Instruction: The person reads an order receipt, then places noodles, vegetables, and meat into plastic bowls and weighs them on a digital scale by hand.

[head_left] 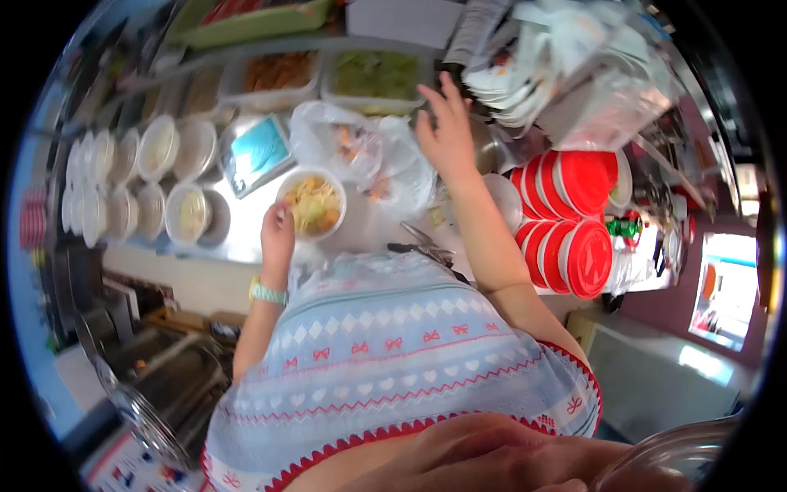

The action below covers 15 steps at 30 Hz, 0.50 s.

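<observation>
On the metal counter stands a white bowl [311, 203] filled with yellowish and green food. My left hand [279, 231] is at the bowl's left rim, fingers curled together; what they hold, if anything, is too small to make out. Fingers spread and holding nothing, my right hand [447, 131] reaches out over the counter, right of a clear plastic bag [406, 168] and near the corner of a tub of green food [375, 75]. Another plastic bag [332, 139] with orange bits inside lies just behind the bowl. Scissors or tongs [426, 243] rest at the counter's front edge.
Rows of white bowls [187, 215] line the left side, near a blue-screened device [259, 149]. Stacked red lids [586, 258] stand at the right, below hanging plastic bags [602, 107]. A tub of orange-brown food [280, 74] sits at the back.
</observation>
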Tool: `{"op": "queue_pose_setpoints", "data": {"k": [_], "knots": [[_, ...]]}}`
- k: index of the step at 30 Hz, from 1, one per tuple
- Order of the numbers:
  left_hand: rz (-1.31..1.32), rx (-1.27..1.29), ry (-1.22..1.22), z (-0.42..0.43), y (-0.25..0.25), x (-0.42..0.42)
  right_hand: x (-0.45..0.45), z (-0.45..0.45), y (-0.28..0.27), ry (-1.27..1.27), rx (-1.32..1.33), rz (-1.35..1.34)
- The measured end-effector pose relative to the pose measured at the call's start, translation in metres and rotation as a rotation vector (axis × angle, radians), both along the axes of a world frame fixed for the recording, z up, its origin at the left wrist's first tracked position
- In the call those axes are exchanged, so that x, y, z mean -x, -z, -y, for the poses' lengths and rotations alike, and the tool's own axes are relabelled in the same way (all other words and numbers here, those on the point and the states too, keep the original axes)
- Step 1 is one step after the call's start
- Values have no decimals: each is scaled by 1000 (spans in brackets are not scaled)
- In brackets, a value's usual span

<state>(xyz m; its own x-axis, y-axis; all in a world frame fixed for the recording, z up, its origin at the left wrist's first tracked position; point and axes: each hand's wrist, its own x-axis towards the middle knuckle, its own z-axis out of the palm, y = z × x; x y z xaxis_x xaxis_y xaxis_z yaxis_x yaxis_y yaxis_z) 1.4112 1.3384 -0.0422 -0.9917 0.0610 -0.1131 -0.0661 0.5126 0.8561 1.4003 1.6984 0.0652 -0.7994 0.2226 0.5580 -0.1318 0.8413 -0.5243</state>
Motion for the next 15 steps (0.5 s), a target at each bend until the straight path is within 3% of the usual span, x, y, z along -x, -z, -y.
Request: {"op": "queue_pose_setpoints", "data": {"k": [1,2,3,4,6,8,12,14,15], "knots": [[-113,64,-14,3,-16,0,-5,1,13,-19,-10,-24],[-330,191,-109,20,22,4,-12,4,19,-56,43,-17],[-153,41,-167,39,55,8,-23,10,22,-67,28,-35],[46,-34,-241,37,46,7,-31,16,25,-84,75,1],[19,6,-313,38,63,9,-46,25,58,-166,481,154],[229,-178,-246,46,76,7,-61,27,98,-194,442,428],[367,-379,-237,36,78,0,-88,52,110,-221,618,745],[510,-588,-211,37,67,4,-82,67,118,-392,425,841],[569,-671,-174,44,74,9,-80,76,136,-436,654,874]]}}
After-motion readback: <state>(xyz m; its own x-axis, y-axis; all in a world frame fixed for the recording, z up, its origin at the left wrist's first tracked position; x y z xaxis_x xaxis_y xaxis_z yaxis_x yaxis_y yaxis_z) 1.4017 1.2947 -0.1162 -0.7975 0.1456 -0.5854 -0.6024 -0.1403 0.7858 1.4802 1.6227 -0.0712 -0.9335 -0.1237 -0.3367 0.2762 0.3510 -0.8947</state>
